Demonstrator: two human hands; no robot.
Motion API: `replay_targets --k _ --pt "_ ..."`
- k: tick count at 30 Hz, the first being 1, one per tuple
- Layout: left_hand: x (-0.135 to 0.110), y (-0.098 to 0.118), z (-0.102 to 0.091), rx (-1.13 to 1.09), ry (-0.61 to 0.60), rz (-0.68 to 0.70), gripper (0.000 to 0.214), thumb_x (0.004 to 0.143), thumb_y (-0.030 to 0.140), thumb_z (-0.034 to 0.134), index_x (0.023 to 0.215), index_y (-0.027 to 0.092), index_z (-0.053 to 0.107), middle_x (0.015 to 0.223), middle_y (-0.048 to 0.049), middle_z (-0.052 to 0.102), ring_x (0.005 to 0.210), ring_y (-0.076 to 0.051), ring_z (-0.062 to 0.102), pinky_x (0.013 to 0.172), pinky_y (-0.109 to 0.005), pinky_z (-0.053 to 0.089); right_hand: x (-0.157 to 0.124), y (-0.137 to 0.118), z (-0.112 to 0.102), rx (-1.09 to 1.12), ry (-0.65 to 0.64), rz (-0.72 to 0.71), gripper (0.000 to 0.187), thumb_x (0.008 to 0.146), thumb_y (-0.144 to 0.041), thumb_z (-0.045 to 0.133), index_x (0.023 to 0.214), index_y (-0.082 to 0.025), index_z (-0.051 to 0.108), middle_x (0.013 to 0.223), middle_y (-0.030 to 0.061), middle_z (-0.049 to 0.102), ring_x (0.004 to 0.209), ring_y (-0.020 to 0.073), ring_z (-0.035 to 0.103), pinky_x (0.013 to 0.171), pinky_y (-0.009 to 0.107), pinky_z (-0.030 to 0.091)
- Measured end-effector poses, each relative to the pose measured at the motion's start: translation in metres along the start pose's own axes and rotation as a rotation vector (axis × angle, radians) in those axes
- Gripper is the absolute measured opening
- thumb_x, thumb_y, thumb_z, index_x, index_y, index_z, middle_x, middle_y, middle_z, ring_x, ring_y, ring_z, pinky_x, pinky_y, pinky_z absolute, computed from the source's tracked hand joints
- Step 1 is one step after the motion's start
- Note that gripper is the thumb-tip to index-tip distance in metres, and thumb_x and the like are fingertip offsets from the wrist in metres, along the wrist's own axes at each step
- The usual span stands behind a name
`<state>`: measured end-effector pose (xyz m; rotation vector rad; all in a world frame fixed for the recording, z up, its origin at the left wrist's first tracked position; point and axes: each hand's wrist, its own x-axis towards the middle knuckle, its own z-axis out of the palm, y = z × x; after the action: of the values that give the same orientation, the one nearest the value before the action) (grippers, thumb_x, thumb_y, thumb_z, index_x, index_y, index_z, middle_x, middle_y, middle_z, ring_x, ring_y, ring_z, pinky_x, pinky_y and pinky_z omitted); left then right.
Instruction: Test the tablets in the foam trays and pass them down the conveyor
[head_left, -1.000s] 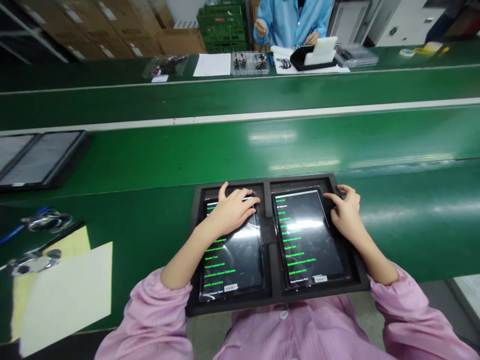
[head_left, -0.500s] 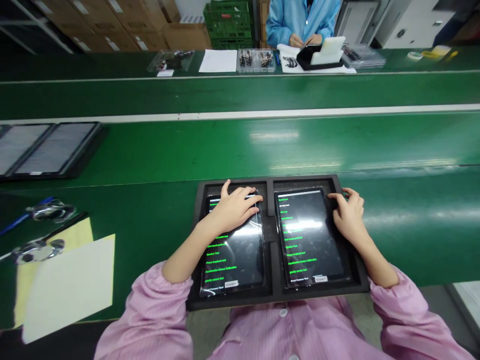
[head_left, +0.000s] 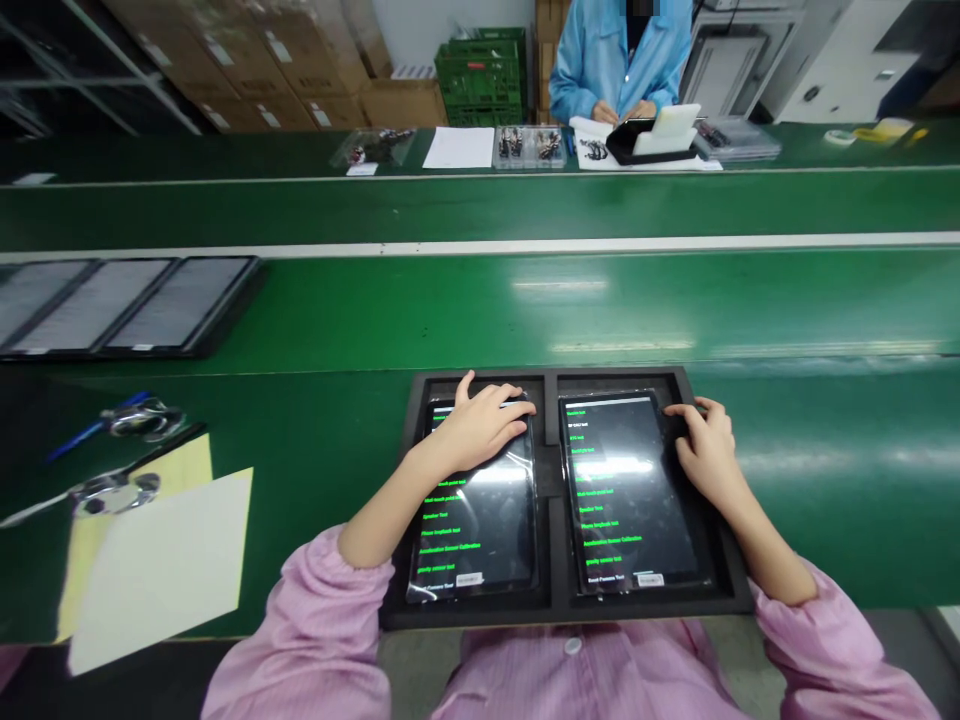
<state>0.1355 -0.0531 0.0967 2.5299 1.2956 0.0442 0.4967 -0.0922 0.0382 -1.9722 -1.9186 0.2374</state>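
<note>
Nearest to us, our pink sleeves [head_left: 292, 620] lead to both hands, which work over a black foam tray [head_left: 570, 612] holding 2 tablets side by side. Our left hand [head_left: 472, 430] lies open and flat on the far end of the left tablet [head_left: 480, 530], its fingers spread. Our right hand [head_left: 705, 450] is curled at the far right edge of the right tablet [head_left: 637, 530], its fingertips [head_left: 675, 412] on the glass; whether it grips that edge we cannot tell. Both tablets are lit and show lists of tests in green text, so as far as we can judge, both are partway through their lists, with no final result readable under the glare. To our left on the green conveyor belt [head_left: 480, 310] lie a white sheet [head_left: 165, 560] over a yellow pad [head_left: 139, 520], a chrome tool [head_left: 112, 492] and a blue-handled tool [head_left: 142, 420]. Farther left, a black tray [head_left: 180, 300] holds 3 dark panels. Beyond a white stripe [head_left: 480, 245], a co-worker's hands [head_left: 622, 112] work at a black-and-white fixture [head_left: 652, 140], beside a clear parts tray [head_left: 529, 147], with green crates [head_left: 480, 75] and cardboard boxes [head_left: 262, 60] behind.
</note>
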Motion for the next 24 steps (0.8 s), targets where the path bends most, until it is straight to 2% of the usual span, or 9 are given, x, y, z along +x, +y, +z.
replay_targets --k 7,19,24 --pt "0.002 0.000 0.003 0.059 0.009 0.011 0.030 0.104 0.037 0.041 0.123 0.028 0.063 0.130 -0.0092 0.061 0.124 -0.028 0.055 0.117 -0.073 0.014 0.001 0.002 0.001 0.004 -0.024 0.000 0.041 0.079 -0.012 0.045 0.114 -0.021 0.063 0.126 0.0162 0.046 0.123 0.0349 0.050 0.094 0.053 0.049" --pt "0.001 -0.001 0.004 0.089 0.022 0.032 0.032 0.104 0.039 0.041 0.125 0.029 0.063 0.132 -0.0082 0.061 0.125 -0.027 0.053 0.118 -0.069 0.013 0.002 0.001 0.002 0.003 -0.017 -0.016 0.041 0.080 -0.012 0.045 0.116 -0.021 0.062 0.125 0.0165 0.047 0.121 0.0348 0.052 0.095 0.056 0.049" --pt "0.003 0.007 -0.002 0.114 0.025 0.033 0.030 0.101 0.043 0.048 0.121 0.030 0.066 0.129 -0.0077 0.062 0.119 -0.028 0.057 0.117 -0.068 0.019 -0.003 0.019 0.009 -0.004 0.035 -0.097 0.037 0.081 -0.015 0.045 0.112 -0.021 0.064 0.119 0.0176 0.052 0.119 0.0380 0.055 0.089 0.054 0.053"
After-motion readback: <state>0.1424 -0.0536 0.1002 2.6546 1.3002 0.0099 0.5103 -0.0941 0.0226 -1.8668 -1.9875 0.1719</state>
